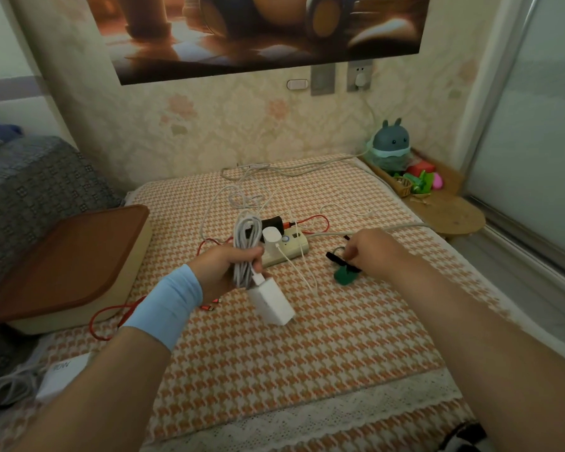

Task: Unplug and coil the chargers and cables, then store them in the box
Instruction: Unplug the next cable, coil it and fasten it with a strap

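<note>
**White cable bundled in the left hand, a strap taken by the right**

At seven o'clock, nearest to the person, another white charger (62, 375) lay at the edge of the mat with its cable wound beside it. The left hand (224, 269), with a pale blue sleeve (167, 305) at the wrist, was closed round a bundle of white cable (247, 236) folded in long loops. Its blocky white charger (269, 305) hung below the fist, probably so that the loops would not fall open.

The right hand (372, 252), at two o'clock from the left one, pinched with bent fingers a thin black strap (335, 256) just beside a green piece (343, 277). I judge the strap was meant to bind the bundle.

Between the hands lay the cream power strip (289, 249) of hard plastic, with a round white plug (270, 235) and a black adapter (271, 221) in its sockets, and a glossy red cable (310, 220) curling around it. At nine o'clock stood the box (69, 265), round-cornered, with its brown lid on.

Farther off, at twelve o'clock, loose white cables (242, 197) lay tangled on the houndstooth mat (307, 337).
</note>
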The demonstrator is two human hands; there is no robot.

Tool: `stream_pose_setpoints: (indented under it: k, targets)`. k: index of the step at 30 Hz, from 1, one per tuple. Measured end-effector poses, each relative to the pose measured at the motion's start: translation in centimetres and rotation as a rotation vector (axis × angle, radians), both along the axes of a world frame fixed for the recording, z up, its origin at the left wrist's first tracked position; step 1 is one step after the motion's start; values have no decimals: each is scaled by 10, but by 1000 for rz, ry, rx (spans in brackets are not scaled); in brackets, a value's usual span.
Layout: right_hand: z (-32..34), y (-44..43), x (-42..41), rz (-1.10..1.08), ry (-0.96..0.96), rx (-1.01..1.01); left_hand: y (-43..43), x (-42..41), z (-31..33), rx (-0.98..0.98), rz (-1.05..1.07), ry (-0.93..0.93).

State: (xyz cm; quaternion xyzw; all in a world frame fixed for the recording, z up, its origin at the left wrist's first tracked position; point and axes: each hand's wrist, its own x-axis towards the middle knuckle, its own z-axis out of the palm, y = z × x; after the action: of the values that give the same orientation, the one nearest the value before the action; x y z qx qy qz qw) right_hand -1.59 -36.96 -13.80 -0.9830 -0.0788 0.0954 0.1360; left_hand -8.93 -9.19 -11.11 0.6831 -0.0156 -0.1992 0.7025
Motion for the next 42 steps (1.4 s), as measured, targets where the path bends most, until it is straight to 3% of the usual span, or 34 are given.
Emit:
stream_pose_setpoints:
  k: [3,11,15,18,22,27,34,42]
  targets:
    - [-7,1,-1,11,-83,48,8,0,-3,-138,7,-7]
    - [6,11,-12,-32,-217,527,23,-10,-11,-331,43,45]
    - [19,30,-14,-32,-214,699,27,-16,-12,-240,78,82]
    - [19,45,-15,-68,-65,840,22,-20,-11,-143,186,77]
    - [19,64,-26,10,119,963,11,-26,-6,131,350,-110]
    - [19,89,-34,165,134,849,7,-24,0,270,429,-296]
    - [23,97,-37,191,130,912,2,-16,-3,379,489,-251]
    - [19,77,-34,138,114,752,-7,-2,3,316,602,-145]
